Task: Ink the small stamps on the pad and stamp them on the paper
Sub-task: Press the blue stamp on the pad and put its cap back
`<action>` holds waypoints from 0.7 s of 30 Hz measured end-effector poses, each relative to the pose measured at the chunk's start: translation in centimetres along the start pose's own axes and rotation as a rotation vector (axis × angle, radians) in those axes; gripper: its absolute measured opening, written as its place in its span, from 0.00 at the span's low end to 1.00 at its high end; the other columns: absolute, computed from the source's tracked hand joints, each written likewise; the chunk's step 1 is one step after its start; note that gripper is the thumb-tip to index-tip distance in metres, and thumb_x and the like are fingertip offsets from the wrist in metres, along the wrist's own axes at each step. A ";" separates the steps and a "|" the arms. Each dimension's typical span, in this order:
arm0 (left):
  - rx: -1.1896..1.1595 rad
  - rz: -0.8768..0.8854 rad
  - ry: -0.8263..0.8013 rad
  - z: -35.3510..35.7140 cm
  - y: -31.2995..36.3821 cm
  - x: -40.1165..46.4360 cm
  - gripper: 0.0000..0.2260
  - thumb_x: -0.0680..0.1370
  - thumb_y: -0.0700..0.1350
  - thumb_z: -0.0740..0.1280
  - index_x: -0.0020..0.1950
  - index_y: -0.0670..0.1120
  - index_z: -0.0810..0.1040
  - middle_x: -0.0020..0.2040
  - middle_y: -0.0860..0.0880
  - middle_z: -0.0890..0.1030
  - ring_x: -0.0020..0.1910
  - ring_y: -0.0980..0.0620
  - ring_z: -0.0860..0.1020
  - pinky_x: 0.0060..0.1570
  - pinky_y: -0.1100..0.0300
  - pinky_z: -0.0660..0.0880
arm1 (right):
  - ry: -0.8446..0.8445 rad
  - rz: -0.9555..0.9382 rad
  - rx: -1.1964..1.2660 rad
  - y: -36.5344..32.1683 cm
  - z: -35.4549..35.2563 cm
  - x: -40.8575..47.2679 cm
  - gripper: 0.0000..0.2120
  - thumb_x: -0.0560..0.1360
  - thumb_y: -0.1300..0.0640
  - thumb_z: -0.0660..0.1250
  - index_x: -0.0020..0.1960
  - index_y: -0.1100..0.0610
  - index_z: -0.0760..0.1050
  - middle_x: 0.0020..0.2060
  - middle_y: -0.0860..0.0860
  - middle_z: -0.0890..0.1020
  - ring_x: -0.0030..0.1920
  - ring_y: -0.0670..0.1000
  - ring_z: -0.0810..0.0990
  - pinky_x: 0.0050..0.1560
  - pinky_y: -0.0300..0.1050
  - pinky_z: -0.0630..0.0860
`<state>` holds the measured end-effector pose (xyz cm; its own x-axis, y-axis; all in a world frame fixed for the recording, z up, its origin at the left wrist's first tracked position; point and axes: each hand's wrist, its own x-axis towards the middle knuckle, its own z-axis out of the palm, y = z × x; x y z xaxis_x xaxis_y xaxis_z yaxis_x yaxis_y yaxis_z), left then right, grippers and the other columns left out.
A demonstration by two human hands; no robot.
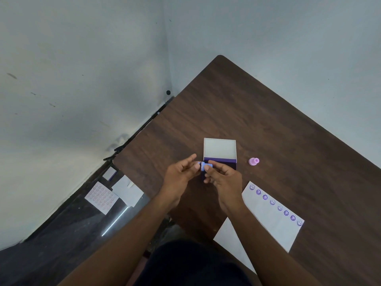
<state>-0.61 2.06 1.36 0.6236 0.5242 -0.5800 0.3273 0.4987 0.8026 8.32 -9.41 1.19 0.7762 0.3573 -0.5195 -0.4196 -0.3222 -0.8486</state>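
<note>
Above a dark wooden table (268, 124), the left hand (181, 172) and right hand (224, 178) both pinch a small blue stamp (206, 167) just in front of the open ink pad (219, 151) — right of it a pink stamp (253, 161), then stamped paper (274, 219).

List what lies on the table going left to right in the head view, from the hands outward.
Left hand → blue stamp pinched between both hands → right hand → pink stamp lying alone → row of purple prints along the paper's far edge. The open ink pad overlaps the hands, so I leave it out.
</note>
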 end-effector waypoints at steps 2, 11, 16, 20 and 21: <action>-0.012 0.030 0.037 0.0 0.0 -0.2 0.20 0.74 0.43 0.73 0.65 0.47 0.77 0.52 0.55 0.85 0.52 0.59 0.82 0.48 0.70 0.76 | -0.015 -0.006 0.019 -0.1 0.1 -0.1 0.13 0.71 0.57 0.76 0.55 0.57 0.84 0.41 0.49 0.88 0.36 0.56 0.85 0.43 0.48 0.84; -0.083 0.073 0.059 0.1 0.1 -0.2 0.15 0.72 0.40 0.74 0.58 0.46 0.82 0.50 0.54 0.86 0.51 0.57 0.83 0.45 0.71 0.76 | -0.073 -0.017 0.077 -0.5 0.4 -0.2 0.13 0.72 0.60 0.75 0.56 0.59 0.83 0.47 0.51 0.88 0.40 0.57 0.86 0.47 0.48 0.84; -0.074 0.078 0.070 0.2 0.1 -0.3 0.13 0.72 0.40 0.74 0.57 0.45 0.83 0.48 0.54 0.86 0.49 0.56 0.84 0.44 0.69 0.77 | -0.083 -0.018 0.064 -0.2 0.6 -0.3 0.14 0.72 0.59 0.74 0.57 0.58 0.83 0.48 0.49 0.87 0.43 0.53 0.87 0.49 0.43 0.83; -0.042 0.082 0.054 0.0 -0.2 -0.3 0.12 0.72 0.41 0.74 0.55 0.46 0.83 0.47 0.55 0.86 0.48 0.56 0.83 0.43 0.70 0.77 | -0.087 -0.015 0.057 0.1 0.4 -0.2 0.12 0.72 0.59 0.75 0.55 0.56 0.83 0.46 0.46 0.88 0.43 0.52 0.87 0.49 0.42 0.83; -0.036 0.084 0.040 -0.1 -0.2 -0.3 0.12 0.72 0.41 0.74 0.55 0.47 0.83 0.48 0.54 0.86 0.48 0.56 0.83 0.44 0.69 0.77 | -0.095 -0.016 0.057 0.1 0.4 -0.2 0.12 0.72 0.59 0.75 0.55 0.56 0.83 0.45 0.46 0.88 0.43 0.52 0.87 0.49 0.42 0.83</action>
<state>-0.96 1.86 1.38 0.6185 0.5924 -0.5163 0.2489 0.4755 0.8438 7.98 -9.19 1.18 0.7357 0.4447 -0.5109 -0.4358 -0.2666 -0.8596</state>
